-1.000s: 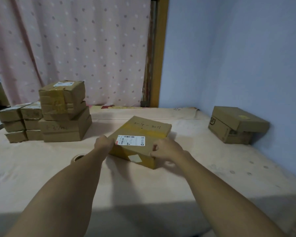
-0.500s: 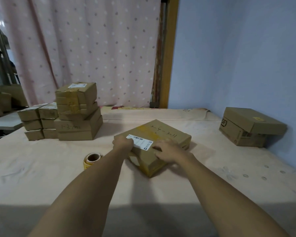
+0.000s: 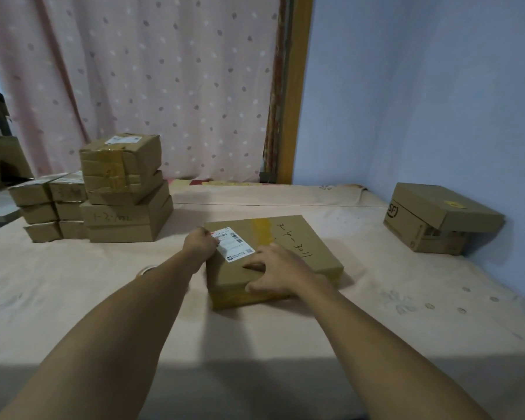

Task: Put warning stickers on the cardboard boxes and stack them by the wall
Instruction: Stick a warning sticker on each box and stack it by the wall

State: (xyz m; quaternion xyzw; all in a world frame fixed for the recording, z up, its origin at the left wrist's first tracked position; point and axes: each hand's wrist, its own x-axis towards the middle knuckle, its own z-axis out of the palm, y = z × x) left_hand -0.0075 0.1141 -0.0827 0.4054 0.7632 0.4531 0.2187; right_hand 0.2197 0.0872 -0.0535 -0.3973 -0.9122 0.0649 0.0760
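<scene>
While your left hand (image 3: 199,244) grips the flat box's (image 3: 288,247) left edge and your right hand (image 3: 275,272) rests open-fingered on its top, the stickered box (image 3: 446,212) by the wall (image 3: 437,101) lies well to your right.

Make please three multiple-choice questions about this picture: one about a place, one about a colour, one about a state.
1. Where is the SF box? A) on a chair B) beside the blue wall C) on the floor
2. What colour is the curtain? A) green B) black C) pink
3. The middle box is: A) touched by the left hand and the right hand B) untouched C) opened

Answers: B, it sits by the wall at the right; C, pink with dots; A, both hands are on it.
</scene>
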